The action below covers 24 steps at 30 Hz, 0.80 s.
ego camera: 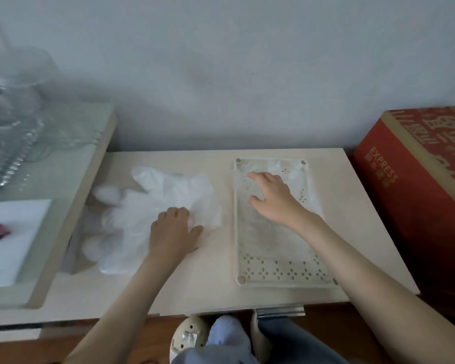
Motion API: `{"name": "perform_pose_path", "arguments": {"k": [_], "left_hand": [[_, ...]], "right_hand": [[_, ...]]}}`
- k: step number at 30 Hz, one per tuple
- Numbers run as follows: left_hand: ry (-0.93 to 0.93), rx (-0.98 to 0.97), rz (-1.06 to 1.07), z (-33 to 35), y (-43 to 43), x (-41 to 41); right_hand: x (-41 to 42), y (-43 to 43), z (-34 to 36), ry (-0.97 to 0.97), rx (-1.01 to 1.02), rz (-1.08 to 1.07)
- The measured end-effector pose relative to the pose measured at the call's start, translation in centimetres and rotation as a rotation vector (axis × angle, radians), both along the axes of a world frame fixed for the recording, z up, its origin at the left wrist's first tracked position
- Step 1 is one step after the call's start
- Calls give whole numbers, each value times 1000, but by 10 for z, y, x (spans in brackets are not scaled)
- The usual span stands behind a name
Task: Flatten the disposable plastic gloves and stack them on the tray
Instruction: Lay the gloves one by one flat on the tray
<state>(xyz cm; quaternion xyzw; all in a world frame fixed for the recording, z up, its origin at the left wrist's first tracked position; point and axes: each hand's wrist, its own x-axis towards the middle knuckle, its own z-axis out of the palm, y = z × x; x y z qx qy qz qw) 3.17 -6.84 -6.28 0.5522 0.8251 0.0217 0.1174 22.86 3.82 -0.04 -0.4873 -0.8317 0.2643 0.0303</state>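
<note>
We press a glove point(292, 169) flat on the tray point(273, 283), right hand point(272, 197) grip spread. Left of the tray, our left hand point(172, 229) pinches the glove pile point(147, 195). Next we should carry one over.

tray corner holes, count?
4 holes, one per tray corner: far-left, far-right, near-left, near-right. None look hidden.
</note>
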Motion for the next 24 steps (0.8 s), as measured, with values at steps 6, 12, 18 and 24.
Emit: {"name": "perform_pose_path", "arguments": {"k": [6,12,18,24], "left_hand": [[-132,148,103,11,-2,-1],[-129,309,183,24,-3,-4],[-166,563,142,48,2,-3],[-261,749,-16,68,13,5]], "right_hand": [[-15,-7,0,44,-113,31],[-22,-8,4,246,-303,-62],[-37,2,2,764,-756,-328],[-44,12,8,1031,-1093,-431]]}}
